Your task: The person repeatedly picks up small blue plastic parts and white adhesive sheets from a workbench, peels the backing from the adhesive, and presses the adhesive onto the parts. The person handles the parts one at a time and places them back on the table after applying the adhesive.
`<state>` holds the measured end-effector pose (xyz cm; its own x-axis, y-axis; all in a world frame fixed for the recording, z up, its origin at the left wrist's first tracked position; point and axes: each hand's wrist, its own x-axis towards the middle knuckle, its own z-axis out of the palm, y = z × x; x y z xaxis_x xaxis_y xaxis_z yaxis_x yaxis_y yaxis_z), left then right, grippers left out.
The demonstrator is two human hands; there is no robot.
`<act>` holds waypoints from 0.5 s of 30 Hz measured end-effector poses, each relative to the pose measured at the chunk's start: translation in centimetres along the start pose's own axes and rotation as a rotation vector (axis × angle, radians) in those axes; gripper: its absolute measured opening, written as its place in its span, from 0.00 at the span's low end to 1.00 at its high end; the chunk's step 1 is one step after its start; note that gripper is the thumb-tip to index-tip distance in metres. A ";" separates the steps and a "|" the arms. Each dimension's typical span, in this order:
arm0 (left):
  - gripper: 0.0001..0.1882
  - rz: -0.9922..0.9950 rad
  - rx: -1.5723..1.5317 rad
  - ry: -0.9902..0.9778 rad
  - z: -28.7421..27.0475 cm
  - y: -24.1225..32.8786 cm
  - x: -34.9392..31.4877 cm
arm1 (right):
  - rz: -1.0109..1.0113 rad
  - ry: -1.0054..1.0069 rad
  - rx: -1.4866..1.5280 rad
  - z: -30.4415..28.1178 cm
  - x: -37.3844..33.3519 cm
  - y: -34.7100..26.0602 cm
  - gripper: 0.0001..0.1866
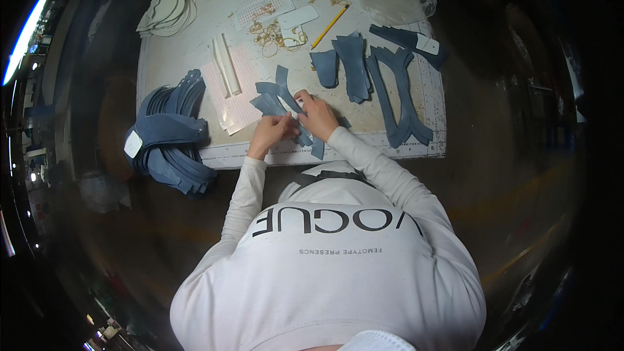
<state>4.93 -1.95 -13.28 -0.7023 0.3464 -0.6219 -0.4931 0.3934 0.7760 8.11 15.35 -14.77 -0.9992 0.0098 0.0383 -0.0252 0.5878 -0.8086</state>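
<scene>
Blue, flat, curved strips (282, 79) lie crossed; left hand (275, 132) pinching them; right hand (318, 118) touching, grip unclear.

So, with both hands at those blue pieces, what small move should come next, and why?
Perhaps steady the crossed blue-grey pieces with the left hand and turn the top one with the right hand to line them up. They lie at differing angles with both hands right there, while the tapered stack to their right lies more evenly.

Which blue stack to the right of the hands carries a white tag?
The slanting blue stack near the far right corner of the table: a white tag lies on it; none of the others there shows one.
</scene>
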 end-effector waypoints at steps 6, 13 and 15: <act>0.15 0.039 -0.779 -0.037 3.4 2.3 1.0 | 0.007 0.071 0.386 -5.1 -1.1 -1.4 0.13; 0.07 0.198 -0.473 -0.261 7.2 10.1 5.1 | 0.122 0.252 0.428 -14.9 -6.4 0.5 0.06; 0.07 0.189 -0.280 -0.250 9.7 12.3 7.5 | 0.105 0.351 0.346 -16.9 -8.1 1.7 0.07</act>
<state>-1.42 13.72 -9.37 -0.6646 0.5999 -0.4455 -0.5120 0.0687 0.8562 16.68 29.95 -6.55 -0.9278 0.3612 0.0936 0.0068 0.2671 -0.9636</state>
